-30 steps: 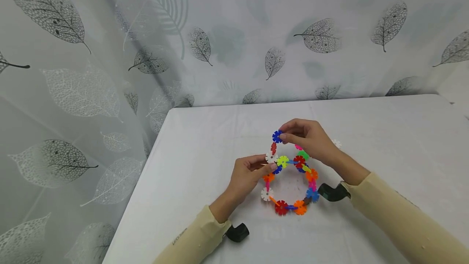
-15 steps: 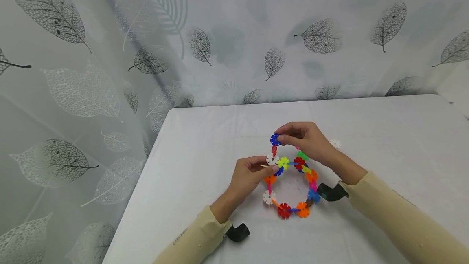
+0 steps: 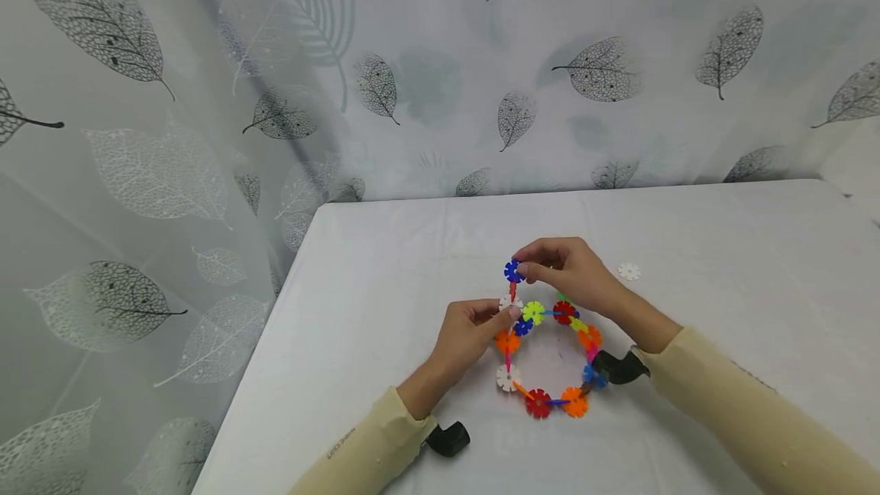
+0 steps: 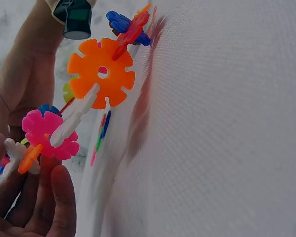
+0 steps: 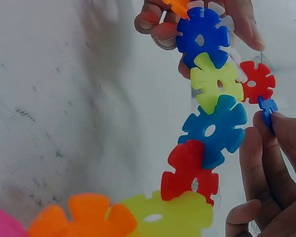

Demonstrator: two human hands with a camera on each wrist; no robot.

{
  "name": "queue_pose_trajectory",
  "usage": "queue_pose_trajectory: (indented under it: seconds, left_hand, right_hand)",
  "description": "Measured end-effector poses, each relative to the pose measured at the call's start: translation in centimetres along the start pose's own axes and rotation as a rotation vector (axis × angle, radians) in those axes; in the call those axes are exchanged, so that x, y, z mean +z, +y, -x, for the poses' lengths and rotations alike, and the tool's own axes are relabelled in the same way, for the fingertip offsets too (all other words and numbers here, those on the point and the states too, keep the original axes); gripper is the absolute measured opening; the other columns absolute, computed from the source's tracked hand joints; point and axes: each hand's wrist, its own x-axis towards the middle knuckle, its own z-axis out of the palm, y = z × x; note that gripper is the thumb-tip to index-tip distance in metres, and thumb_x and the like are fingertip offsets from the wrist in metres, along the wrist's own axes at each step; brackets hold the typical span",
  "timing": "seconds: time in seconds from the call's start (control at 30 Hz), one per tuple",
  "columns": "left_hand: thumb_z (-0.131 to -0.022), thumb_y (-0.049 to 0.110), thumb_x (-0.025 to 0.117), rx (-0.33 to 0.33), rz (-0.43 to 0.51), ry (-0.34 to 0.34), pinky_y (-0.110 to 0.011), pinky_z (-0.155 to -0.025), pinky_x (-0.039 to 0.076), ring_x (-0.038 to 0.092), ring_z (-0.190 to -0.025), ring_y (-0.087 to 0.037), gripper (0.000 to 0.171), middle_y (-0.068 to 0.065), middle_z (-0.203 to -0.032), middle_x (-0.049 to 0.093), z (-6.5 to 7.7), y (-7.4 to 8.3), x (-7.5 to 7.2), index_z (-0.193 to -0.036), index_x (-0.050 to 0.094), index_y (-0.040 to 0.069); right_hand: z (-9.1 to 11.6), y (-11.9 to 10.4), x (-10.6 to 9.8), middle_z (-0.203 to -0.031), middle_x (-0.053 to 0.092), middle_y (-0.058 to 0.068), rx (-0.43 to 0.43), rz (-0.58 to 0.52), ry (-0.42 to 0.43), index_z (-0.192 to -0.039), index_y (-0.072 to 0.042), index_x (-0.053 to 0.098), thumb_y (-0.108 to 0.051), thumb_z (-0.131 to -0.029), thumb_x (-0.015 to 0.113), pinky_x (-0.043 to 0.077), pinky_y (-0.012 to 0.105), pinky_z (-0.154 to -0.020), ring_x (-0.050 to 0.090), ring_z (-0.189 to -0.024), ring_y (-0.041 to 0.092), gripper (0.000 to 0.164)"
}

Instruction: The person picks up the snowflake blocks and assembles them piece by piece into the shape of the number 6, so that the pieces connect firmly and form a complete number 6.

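Note:
A ring of notched plastic snowflake discs (image 3: 539, 403) in several colours hangs between my hands, tilted over the table. My left hand (image 3: 467, 334) pinches a white disc (image 3: 507, 302) on the ring's upper left. From that spot a short branch rises: a red disc (image 5: 258, 81), then a blue disc (image 5: 268, 113) at its end. Thumb and fingertips of my right hand (image 3: 577, 273) pinch this blue disc, which slots into the red one in the right wrist view. A yellow disc (image 3: 533, 313) and a light-blue disc (image 5: 214, 131) continue the ring rightward.
A loose white disc (image 3: 629, 272) lies on the white-covered table (image 3: 385, 266) beyond my right wrist. A green disc (image 3: 564, 297) shows partly behind that hand. Dark wrist devices (image 3: 448, 439) jut from both sleeves. A leaf-print curtain (image 3: 440, 98) borders the back and left.
Both hands stay on the discs. My right hand and the blue disc have come down and slightly left; the ring's lower part has shifted toward me. The loose white disc is more exposed.

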Motion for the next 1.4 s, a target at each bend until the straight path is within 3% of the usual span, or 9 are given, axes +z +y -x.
queue_pose_trajectory:
  seconds: [0.27,0.53,0.9,1.2,1.4]
  left_hand:
    - [-0.098,0.029,0.069,0.004,-0.036,0.047,-0.021,-0.066,0.048,0.059,-0.075,-0.01,0.029,-0.006,-0.085,0.073,-0.5,-0.6,0.2,-0.107,0.079,0.003]
    - [-0.1,0.024,0.067,0.005,-0.052,0.076,-0.02,-0.063,0.045,0.056,-0.072,-0.011,0.026,-0.006,-0.082,0.072,-0.8,-1.1,0.6,-0.108,0.079,0.001]
    - [-0.099,0.026,0.068,-0.012,-0.073,0.089,-0.02,-0.059,0.042,0.054,-0.068,-0.01,0.025,-0.003,-0.076,0.068,-0.9,-1.6,0.5,-0.104,0.079,0.004]
    - [-0.099,0.025,0.068,-0.025,-0.087,0.102,-0.019,-0.057,0.04,0.052,-0.065,-0.01,0.024,-0.003,-0.074,0.068,-0.9,-1.7,0.6,-0.102,0.08,0.003]
    - [-0.099,0.027,0.069,-0.02,-0.095,0.092,-0.02,-0.057,0.039,0.051,-0.065,-0.008,0.026,-0.002,-0.072,0.067,-0.7,-1.5,0.5,-0.101,0.08,0.004]
  right_hand:
    - [-0.2,0.3,0.5,-0.099,0.074,0.004,0.024,0.047,-0.025,-0.114,-0.006,0.073,-0.016,-0.098,0.069,0.058,0.044,-0.083,0.069,-0.086,0.022,0.019]
    - [-0.3,0.7,0.8,-0.096,0.075,0.004,0.034,0.049,-0.02,-0.111,-0.004,0.075,-0.013,-0.097,0.07,0.057,0.028,-0.079,0.07,-0.084,0.024,0.017]
    - [-0.3,1.0,1.1,-0.092,0.074,0.003,0.055,0.083,-0.036,-0.109,-0.004,0.075,-0.01,-0.097,0.07,0.056,0.023,-0.079,0.071,-0.084,0.028,0.015]
    - [-0.5,1.1,1.3,-0.093,0.075,0.002,0.062,0.076,-0.064,-0.108,-0.005,0.076,-0.012,-0.097,0.07,0.058,0.031,-0.081,0.071,-0.086,0.03,0.014]
    - [-0.4,0.9,1.6,-0.093,0.075,0.002,0.062,0.098,-0.067,-0.107,-0.006,0.076,-0.012,-0.097,0.07,0.058,0.03,-0.079,0.071,-0.085,0.026,0.014]
